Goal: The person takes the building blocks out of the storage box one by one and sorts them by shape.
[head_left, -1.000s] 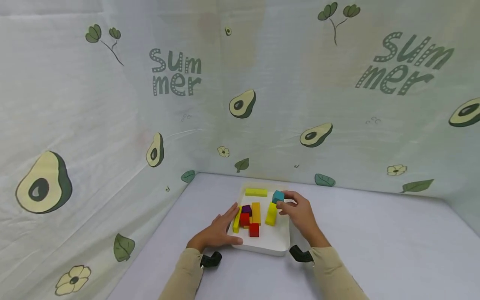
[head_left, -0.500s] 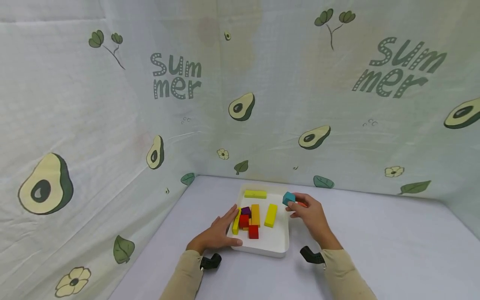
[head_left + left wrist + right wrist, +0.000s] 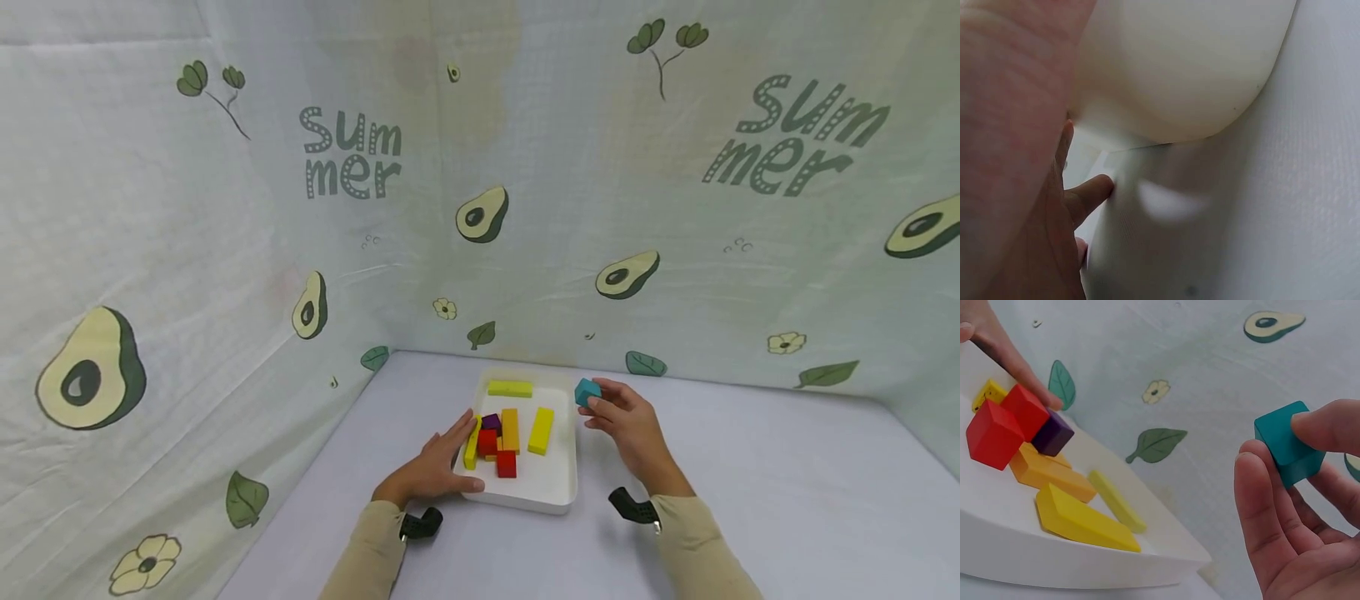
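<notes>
In the head view, my right hand pinches a teal cube between thumb and fingers, held up just right of the white tray. The right wrist view shows the cube gripped at the fingertips, the rest of the hand around nothing else. My left hand lies along the tray's left side, fingers spread and fairly straight, thumb at the front-left corner. Inside the tray are two red cubes, a purple block, orange blocks and several yellow blocks. One yellow block lies beside the left fingers.
The tray stands on a white-covered table. Behind and to the left hangs a pale cloth printed with avocados, leaves and lettering. A black wrist mount sits at each wrist.
My right hand has moved right with the teal cube, from over the tray to beyond its right edge. A reddish patch by its fingers no longer shows. My left hand stays put.
</notes>
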`<state>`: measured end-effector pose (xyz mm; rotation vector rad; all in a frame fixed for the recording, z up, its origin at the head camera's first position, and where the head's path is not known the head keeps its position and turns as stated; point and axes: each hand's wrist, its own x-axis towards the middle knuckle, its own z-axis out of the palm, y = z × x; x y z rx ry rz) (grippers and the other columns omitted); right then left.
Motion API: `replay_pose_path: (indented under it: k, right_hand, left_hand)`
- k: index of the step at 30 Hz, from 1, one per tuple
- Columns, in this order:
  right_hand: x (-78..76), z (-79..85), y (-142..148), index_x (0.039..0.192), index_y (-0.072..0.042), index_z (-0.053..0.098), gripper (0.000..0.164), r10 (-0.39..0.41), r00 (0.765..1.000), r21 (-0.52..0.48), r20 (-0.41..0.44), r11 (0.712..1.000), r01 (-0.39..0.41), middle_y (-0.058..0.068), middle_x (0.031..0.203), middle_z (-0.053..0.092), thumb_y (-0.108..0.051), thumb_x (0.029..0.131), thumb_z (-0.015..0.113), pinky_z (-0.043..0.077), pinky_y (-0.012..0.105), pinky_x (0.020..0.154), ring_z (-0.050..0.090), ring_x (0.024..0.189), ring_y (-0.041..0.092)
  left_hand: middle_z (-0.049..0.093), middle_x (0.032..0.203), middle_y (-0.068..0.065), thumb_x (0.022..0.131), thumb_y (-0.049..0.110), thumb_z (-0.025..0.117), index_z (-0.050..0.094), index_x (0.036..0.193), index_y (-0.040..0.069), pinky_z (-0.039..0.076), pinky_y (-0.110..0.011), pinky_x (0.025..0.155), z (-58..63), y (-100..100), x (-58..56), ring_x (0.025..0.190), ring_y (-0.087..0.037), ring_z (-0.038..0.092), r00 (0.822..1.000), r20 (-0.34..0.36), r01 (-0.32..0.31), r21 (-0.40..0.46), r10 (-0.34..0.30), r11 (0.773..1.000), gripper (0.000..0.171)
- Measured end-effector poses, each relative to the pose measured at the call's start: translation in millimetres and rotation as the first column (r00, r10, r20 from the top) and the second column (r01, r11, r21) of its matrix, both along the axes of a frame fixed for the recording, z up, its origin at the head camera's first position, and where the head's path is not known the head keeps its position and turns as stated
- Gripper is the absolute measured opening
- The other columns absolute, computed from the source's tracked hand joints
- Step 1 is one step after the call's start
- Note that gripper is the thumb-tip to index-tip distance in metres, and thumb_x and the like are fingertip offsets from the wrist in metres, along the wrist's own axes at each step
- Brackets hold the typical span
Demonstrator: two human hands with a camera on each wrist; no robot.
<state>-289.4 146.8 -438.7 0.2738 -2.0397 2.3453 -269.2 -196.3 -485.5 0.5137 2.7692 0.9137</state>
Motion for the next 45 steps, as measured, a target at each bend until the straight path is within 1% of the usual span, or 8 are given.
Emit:
replay_pose_path:
  k: [7, 13, 20, 25, 28, 31, 38, 45]
  right_hand:
    - [3.9, -5.1, 9, 0.139, 0.004, 0.044, 0.055, -0.001, 1.000, -0.063, 0.029, 0.998, 0.003, 0.012, 0.114, 0.060, -0.022, 0.097, 0.069, 0.057, 0.029, 0.086, 0.070, 0.097, 0.023]
    - [2.6, -6.0, 14, 0.137, 0.004, 0.045, 0.053, 0.004, 0.999, -0.090, 0.043, 0.996, 0.000, 0.009, 0.110, 0.063, -0.021, 0.097, 0.069, 0.057, 0.032, 0.088, 0.071, 0.095, 0.022]
    - [-1.4, -5.7, 30, 0.141, 0.003, 0.045, 0.058, -0.061, 0.998, -0.041, 0.030, 0.997, 0.062, 0.006, 0.118, 0.059, -0.026, 0.097, 0.069, 0.056, 0.029, 0.090, 0.066, 0.102, 0.016]
    - [-3.0, -9.7, 43, 0.140, 0.000, 0.046, 0.055, -0.074, 0.996, -0.076, 0.040, 0.994, 0.077, 0.004, 0.118, 0.060, -0.027, 0.097, 0.068, 0.056, 0.029, 0.089, 0.067, 0.104, 0.016]
    - [-5.1, -11.9, 48, 0.139, 0.000, 0.047, 0.054, -0.071, 0.997, -0.103, 0.043, 0.992, 0.075, 0.003, 0.117, 0.061, -0.027, 0.097, 0.068, 0.056, 0.029, 0.089, 0.067, 0.107, 0.020]
    - [-7.6, -13.7, 51, 0.141, 0.000, 0.044, 0.058, -0.071, 0.996, -0.110, 0.053, 0.991, 0.076, 0.005, 0.120, 0.060, -0.030, 0.097, 0.068, 0.056, 0.029, 0.090, 0.066, 0.109, 0.022]
    - [-8.4, -13.2, 59, 0.149, 0.002, 0.035, 0.068, -0.093, 0.990, -0.063, 0.106, 0.993, 0.100, 0.010, 0.133, 0.048, -0.037, 0.100, 0.062, 0.055, 0.029, 0.092, 0.064, 0.108, 0.016]
    - [-8.3, -12.0, 69, 0.153, 0.002, 0.031, 0.069, -0.102, 0.988, -0.062, 0.117, 0.992, 0.110, 0.007, 0.132, 0.049, -0.033, 0.102, 0.060, 0.055, 0.028, 0.092, 0.062, 0.107, 0.014]
  left_hand:
    - [0.006, 0.168, 0.006, 0.076, 0.061, 0.076, 0.018, 0.162, 0.024, 0.004, -0.058, 0.120, -4.7, 1, 0.9, 0.153, -0.025, 0.011, 1.000, 0.006, 0.009, 0.008, -0.009, 1.000, 0.110]
    - [0.006, 0.168, 0.007, 0.076, 0.063, 0.075, 0.018, 0.162, 0.025, 0.004, -0.058, 0.120, -2.0, 0, 2.1, 0.153, -0.024, 0.011, 1.000, 0.002, 0.005, 0.000, -0.005, 1.000, 0.111]
    - [0.005, 0.168, 0.008, 0.076, 0.063, 0.076, 0.017, 0.162, 0.026, 0.004, -0.059, 0.120, 2.4, 1, -2.4, 0.153, -0.025, 0.010, 1.000, -0.009, 0.014, -0.006, -0.014, 1.000, 0.111]
    - [0.005, 0.168, 0.008, 0.076, 0.063, 0.075, 0.018, 0.162, 0.026, 0.004, -0.059, 0.120, 4.7, 1, -7.2, 0.153, -0.024, 0.009, 0.999, -0.020, 0.025, -0.021, -0.026, 0.999, 0.110]
    - [0.005, 0.168, 0.006, 0.076, 0.063, 0.076, 0.018, 0.162, 0.025, 0.003, -0.060, 0.120, 2.5, 1, -6.4, 0.153, -0.025, 0.010, 1.000, -0.019, 0.023, -0.018, -0.024, 1.000, 0.111]
    - [0.005, 0.168, 0.005, 0.075, 0.063, 0.076, 0.018, 0.162, 0.026, 0.003, -0.061, 0.119, -0.6, 1, -4.6, 0.153, -0.026, 0.011, 1.000, -0.019, 0.004, -0.013, -0.004, 1.000, 0.111]
    - [0.006, 0.169, 0.004, 0.075, 0.063, 0.076, 0.018, 0.162, 0.024, 0.004, -0.061, 0.119, -0.1, 0, -3.4, 0.153, -0.028, 0.011, 1.000, -0.018, 0.003, 0.001, -0.003, 1.000, 0.111]
    - [0.006, 0.168, 0.005, 0.076, 0.062, 0.076, 0.018, 0.162, 0.025, 0.003, -0.061, 0.119, 0.9, 3, -3.1, 0.153, -0.026, 0.011, 1.000, -0.010, 0.003, 0.018, -0.003, 1.000, 0.111]
